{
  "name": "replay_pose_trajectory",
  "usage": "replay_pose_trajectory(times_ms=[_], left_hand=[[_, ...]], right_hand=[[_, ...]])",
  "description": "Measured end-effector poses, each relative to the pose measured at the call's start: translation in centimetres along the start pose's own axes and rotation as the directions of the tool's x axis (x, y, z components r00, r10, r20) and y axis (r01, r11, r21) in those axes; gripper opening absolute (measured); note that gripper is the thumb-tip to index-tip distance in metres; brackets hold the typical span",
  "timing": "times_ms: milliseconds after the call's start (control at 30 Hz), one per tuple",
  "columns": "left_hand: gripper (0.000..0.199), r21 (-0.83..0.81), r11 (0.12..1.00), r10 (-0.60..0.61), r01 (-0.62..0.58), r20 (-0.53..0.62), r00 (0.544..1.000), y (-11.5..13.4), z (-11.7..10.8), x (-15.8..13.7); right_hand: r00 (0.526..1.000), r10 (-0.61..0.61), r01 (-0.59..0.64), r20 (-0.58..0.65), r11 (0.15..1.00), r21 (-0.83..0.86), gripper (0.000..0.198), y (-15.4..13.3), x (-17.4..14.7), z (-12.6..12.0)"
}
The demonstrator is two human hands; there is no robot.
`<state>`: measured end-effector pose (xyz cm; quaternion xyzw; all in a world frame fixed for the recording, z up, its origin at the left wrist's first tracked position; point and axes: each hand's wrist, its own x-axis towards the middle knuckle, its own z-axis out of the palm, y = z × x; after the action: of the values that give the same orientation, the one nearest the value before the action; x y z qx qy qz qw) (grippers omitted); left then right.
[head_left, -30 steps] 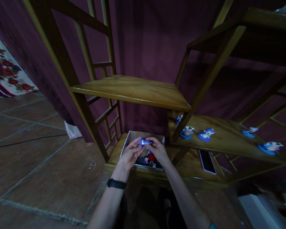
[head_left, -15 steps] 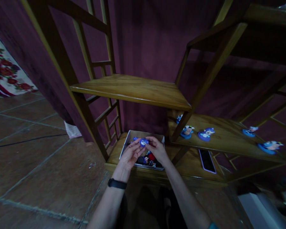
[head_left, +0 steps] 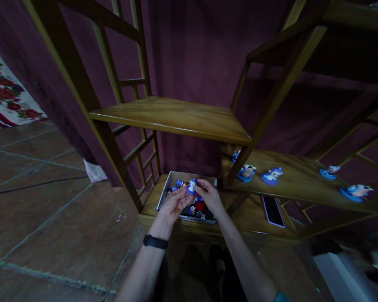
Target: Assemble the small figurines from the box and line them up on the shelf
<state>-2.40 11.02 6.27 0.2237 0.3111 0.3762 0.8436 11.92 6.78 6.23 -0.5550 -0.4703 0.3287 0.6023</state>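
A small purple-and-white figurine (head_left: 192,186) stands upright on its purple base between my two hands. My left hand (head_left: 174,205) has its palm turned up, with its fingers at the base. From the other side, my right hand (head_left: 211,196) pinches the figurine with thumb and fingers. Below both hands is an open white cardboard box (head_left: 162,197) on the low wooden shelf. Several figurines lie jumbled in the box, among them one with a round red part (head_left: 200,206). My hands cover part of its contents.
On the shelf to the right stand several figurines, including a purple one (head_left: 271,175) and a blue-based one (head_left: 355,192). A phone (head_left: 273,211) lies on the lower board. An upper wooden shelf (head_left: 173,118) juts out above the box, and a post (head_left: 271,105) rises at right.
The figurine has turned from lying tilted to upright, its front now towards me. My hands have shifted only slightly, and more of the box's contents shows.
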Motion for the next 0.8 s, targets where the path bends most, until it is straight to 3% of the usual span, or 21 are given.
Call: replay_pose_trajectory(times_ms=[200,400,567,800], left_hand=[[0.010,0.010,1.000,-0.019,0.019,-0.009,1.000,-0.2,0.0,0.2],[0.010,-0.001,1.000,-0.031,0.031,-0.028,0.999,-0.2,0.1,0.3],[0.009,-0.035,0.999,-0.037,0.036,-0.037,0.999,-0.1,0.3,0.2],[0.020,-0.020,0.999,-0.034,0.034,-0.020,0.999,-0.1,0.5,0.1]], right_hand=[[0.999,0.040,-0.040,0.030,0.999,0.019,0.033,0.2,0.1,0.1],[0.991,0.137,-0.137,0.002,0.985,0.103,0.034,-0.3,-0.2,0.4],[0.980,0.193,-0.200,0.056,0.959,0.200,0.034,-0.1,-0.4,0.3],[0.969,0.247,-0.241,0.007,0.942,0.234,0.035,1.4,-0.1,0.5]])
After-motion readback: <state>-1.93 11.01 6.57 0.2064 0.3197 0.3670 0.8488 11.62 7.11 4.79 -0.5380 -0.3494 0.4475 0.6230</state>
